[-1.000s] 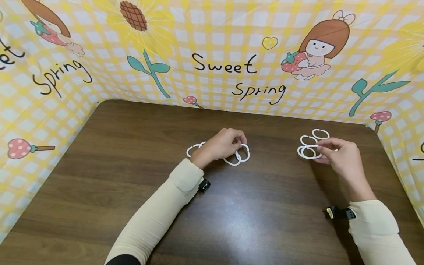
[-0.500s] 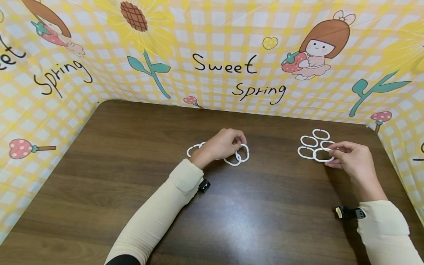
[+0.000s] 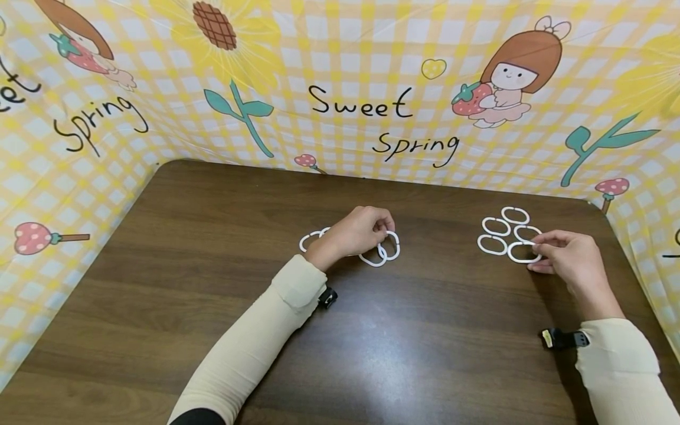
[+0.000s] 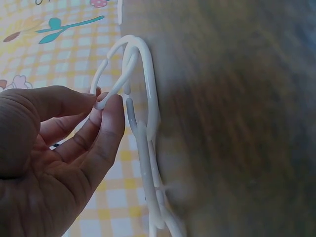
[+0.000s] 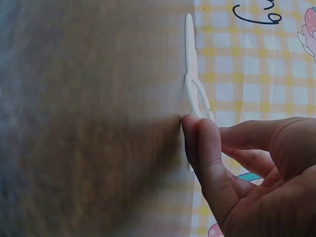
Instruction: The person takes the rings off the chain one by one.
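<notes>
At the middle of the table, my left hand (image 3: 357, 231) bends over a chain of linked white plastic rings (image 3: 398, 245) and hides part of it. In the left wrist view, thumb and fingers pinch one white ring (image 4: 118, 85) of that chain, lifted above the links (image 4: 146, 173) below. Over at the right, my right hand (image 3: 574, 262) pinches the right end of an oval white ring (image 3: 523, 261) with thumb and fingers. Its far edge overlaps another ring (image 3: 516, 235) behind it. The right wrist view shows the rings edge-on, with a gap in one (image 5: 201, 94).
Several loose white rings lie grouped left of and behind the right hand, including one at the front left (image 3: 491, 254) and one at the back (image 3: 515, 224). The brown wooden table (image 3: 212, 307) ends against a yellow checked cloth (image 3: 361, 53) at the back and sides.
My right hand has moved to the right and slightly toward me with its ring, off the front left ring it overlapped before. The left hand has stayed in place.
</notes>
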### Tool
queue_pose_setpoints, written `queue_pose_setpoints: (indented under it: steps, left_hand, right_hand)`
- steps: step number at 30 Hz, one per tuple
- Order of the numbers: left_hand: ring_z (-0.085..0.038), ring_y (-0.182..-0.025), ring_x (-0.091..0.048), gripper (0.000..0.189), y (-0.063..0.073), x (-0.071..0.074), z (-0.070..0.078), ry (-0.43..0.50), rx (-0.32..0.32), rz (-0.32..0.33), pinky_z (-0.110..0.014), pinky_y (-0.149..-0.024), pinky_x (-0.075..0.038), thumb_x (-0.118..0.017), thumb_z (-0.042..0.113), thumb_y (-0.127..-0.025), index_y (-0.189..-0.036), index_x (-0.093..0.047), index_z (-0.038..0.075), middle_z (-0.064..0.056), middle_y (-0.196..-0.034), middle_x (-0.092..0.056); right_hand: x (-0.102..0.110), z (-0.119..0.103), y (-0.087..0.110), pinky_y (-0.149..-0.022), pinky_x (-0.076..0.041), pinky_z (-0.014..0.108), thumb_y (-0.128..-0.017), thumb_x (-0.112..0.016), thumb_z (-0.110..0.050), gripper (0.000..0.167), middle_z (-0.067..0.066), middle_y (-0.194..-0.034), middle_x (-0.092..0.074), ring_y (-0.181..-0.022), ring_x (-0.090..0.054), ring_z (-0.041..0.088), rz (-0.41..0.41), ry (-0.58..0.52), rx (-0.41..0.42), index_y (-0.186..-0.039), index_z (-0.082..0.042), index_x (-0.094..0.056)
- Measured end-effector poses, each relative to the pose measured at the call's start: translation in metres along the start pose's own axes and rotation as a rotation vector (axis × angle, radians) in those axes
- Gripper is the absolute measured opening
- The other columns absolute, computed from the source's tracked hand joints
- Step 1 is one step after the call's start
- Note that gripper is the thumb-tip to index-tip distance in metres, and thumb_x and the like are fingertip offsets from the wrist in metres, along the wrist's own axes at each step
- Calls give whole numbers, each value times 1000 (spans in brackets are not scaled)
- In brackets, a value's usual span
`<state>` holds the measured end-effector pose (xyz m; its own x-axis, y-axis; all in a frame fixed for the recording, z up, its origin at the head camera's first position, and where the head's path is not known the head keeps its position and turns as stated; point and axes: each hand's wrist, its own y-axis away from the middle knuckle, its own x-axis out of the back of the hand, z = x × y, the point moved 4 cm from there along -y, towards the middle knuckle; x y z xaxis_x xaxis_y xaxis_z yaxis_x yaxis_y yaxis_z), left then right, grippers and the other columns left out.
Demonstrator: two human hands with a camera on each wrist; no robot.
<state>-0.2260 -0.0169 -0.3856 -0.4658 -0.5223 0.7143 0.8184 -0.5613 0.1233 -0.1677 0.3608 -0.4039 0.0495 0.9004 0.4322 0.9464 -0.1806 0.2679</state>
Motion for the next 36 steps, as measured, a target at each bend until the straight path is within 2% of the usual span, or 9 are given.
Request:
queue_pose_setpoints:
  steps: [5, 9, 12, 15, 19, 25, 28, 33, 36]
  left_hand:
    - [-13, -85, -61, 19, 0, 0, -1, -16, -2, 4, -22, -74, -49, -56, 1, -99, -105, -73, 7, -4, -92, -69]
    - [-14, -87, -61, 19, -1, -1, -2, -17, -4, 5, -22, -76, -49, -56, 1, -99, -105, -73, 7, -5, -94, -69]
    - [-14, -88, -61, 18, -1, -1, -2, -18, -7, 5, -21, -77, -49, -57, 0, -98, -104, -73, 6, -6, -95, -69]
    - [-14, -88, -61, 17, -2, -2, -2, -18, -9, 4, -20, -76, -48, -57, -1, -97, -103, -72, 5, -6, -95, -69]
    - [-14, -87, -61, 18, -2, -3, -3, -18, -10, 2, -20, -74, -47, -57, -2, -96, -103, -72, 5, -6, -94, -68]
    - [-16, -93, -61, 23, -1, -2, -2, -30, -31, 4, -21, -79, -48, -56, -1, -98, -106, -77, 7, -7, -104, -70]
    - [-15, -93, -61, 24, 0, -2, -2, -25, -31, -4, -21, -78, -49, -57, 0, -99, -104, -78, 8, -6, -106, -71]
    - [-14, -87, -60, 22, 0, -2, -2, -15, -33, -6, -19, -72, -47, -58, 0, -98, -102, -78, 8, -4, -99, -72]
    - [-12, -83, -58, 21, 0, -2, -3, -19, -31, -6, -19, -70, -45, -59, 0, -98, -100, -78, 8, -3, -93, -72]
  right_hand:
    - [0, 0, -2, -59, -62, 27, -101, -55, 4, 21, -18, -71, -67, -56, -71, 6, -1, 35, 3, -92, -6, -71]
    - [0, 2, -3, -59, -62, 27, -101, -55, 4, 13, -19, -71, -66, -55, -70, 5, 4, 73, 10, -103, 10, -67]
    - [-1, 3, -4, -59, -62, 27, -102, -55, 4, 20, -19, -71, -64, -55, -70, 4, 10, 116, 14, -113, 19, -61]
    - [0, 4, -4, -59, -62, 28, -102, -54, 3, 25, -19, -71, -64, -55, -70, 4, 9, 138, 14, -118, 23, -57]
    - [-1, 5, -4, -59, -62, 28, -102, -53, 3, 26, -18, -70, -64, -55, -69, 4, 6, 147, 9, -119, 23, -56]
    - [-1, 3, -3, -59, -62, 27, -103, -51, 3, 27, -13, -71, -64, -55, -69, 4, 18, 170, 5, -120, 23, -56]
    - [-1, 2, -2, -59, -62, 28, -103, -51, 1, 28, -12, -72, -64, -55, -70, 4, 28, 186, -1, -120, 23, -56]
    - [-2, -4, 3, -59, -62, 28, -104, -53, -3, 28, -9, -74, -68, -54, -71, 4, 59, 253, 0, -120, 19, -60]
    - [-3, -13, 7, -57, -58, 19, -103, -55, -7, 28, -2, -74, -73, -53, -70, 2, 79, 342, 36, -117, 15, -64]
